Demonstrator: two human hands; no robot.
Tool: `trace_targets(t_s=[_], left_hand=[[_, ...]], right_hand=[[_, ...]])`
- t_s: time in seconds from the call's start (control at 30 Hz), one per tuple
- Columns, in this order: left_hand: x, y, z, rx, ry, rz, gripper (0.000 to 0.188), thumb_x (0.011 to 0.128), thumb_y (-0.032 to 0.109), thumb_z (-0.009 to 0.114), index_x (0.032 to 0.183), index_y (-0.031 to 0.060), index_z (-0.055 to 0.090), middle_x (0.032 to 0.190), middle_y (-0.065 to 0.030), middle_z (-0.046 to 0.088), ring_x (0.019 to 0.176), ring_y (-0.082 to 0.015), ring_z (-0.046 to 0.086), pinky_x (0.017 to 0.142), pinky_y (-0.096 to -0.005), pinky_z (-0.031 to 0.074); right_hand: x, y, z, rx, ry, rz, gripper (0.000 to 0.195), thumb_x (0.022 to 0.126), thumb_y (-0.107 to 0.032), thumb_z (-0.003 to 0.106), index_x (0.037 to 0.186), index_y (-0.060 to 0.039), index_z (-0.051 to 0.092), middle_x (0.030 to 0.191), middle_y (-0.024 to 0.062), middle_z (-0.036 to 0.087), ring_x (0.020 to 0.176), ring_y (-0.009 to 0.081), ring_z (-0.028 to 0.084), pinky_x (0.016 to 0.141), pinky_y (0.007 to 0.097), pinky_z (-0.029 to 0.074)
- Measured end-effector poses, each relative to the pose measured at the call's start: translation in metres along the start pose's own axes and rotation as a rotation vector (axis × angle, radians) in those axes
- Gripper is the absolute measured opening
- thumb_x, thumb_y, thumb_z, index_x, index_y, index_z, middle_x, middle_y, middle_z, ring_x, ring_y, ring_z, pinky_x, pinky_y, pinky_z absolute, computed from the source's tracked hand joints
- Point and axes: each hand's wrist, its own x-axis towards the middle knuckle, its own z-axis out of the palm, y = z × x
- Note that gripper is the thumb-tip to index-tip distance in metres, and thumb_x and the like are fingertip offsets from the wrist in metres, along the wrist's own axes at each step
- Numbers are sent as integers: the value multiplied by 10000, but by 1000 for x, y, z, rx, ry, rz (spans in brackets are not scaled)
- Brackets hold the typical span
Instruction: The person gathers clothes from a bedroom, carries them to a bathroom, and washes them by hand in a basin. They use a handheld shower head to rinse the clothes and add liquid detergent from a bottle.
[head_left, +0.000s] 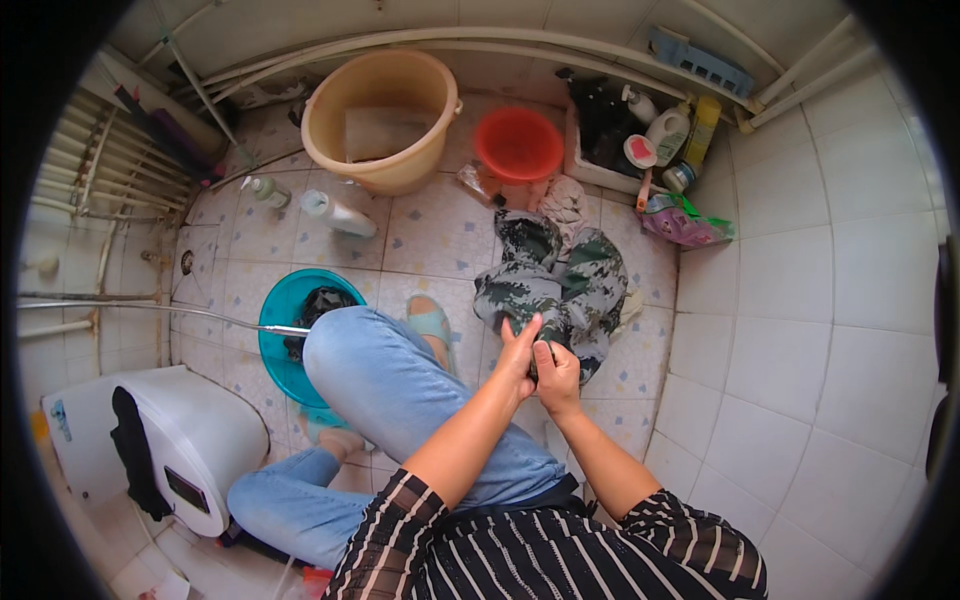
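A camouflage-patterned garment (592, 277) in grey and green hangs down from my hands above the tiled floor, its folds spread out in front of me. My left hand (519, 352) grips a bunched part of the cloth, the thumb and fingertips pointing upward. Right beside it, my right hand (557, 373) is closed around the same bunched part. Behind the garment lies a crumpled pale cloth (564, 202), next to a red plastic basin (519, 144). How much of the garment rests on the floor, I cannot tell.
A large beige tub (442, 124) stands at the back. By my knee is a teal basin (270, 300) with dark cloth and a metal hose over it. Bottles fill a white box (611, 176) at back right; a white appliance (202, 420) with black cloth stands left. A plastic bottle (341, 214) is on the floor.
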Motion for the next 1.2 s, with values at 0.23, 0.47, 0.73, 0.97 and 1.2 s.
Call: trace_targets(t_s=[0.23,0.47,0.73,0.97,1.2], left_hand=[[88,-10,-58,648,353,547,424,902,367,534,959,-50,587,856,-184,647,756,-268,629,687,-393,496],[75,-13,-44,396,223,392,574,890,505,501,877,-54,631,769,-150,641,673,-203,583,617,-352,461],[34,13,-23,446,-57,326,620,933,500,407,1012,-81,610,939,-159,642,853,-212,590,763,-342,449],[28,5,-23,887,-339,698,375,934,288,464,1109,-42,430,1036,-297,547,989,-435,535,852,-425,420],[1,-2,-40,1187,-389,1192,414,741,-4,565,1124,148,600,1205,-150,431,1104,-356,422,934,-393,393]], right_hand=[[-19,0,37,-208,61,-217,317,883,-234,575,1046,19,474,941,184,561,833,305,555,760,387,441],[-11,17,41,-251,129,-328,341,921,-180,487,1195,21,454,1132,195,515,1049,320,504,916,386,385],[21,13,18,-251,50,-204,298,965,-254,434,1019,22,533,898,130,583,801,216,530,747,328,431],[49,11,-4,392,230,350,576,957,-473,392,1140,53,538,1072,117,597,912,226,605,796,340,493],[142,0,-89,-103,741,-538,390,967,-256,435,1110,96,526,1089,184,580,979,277,558,868,357,449]])
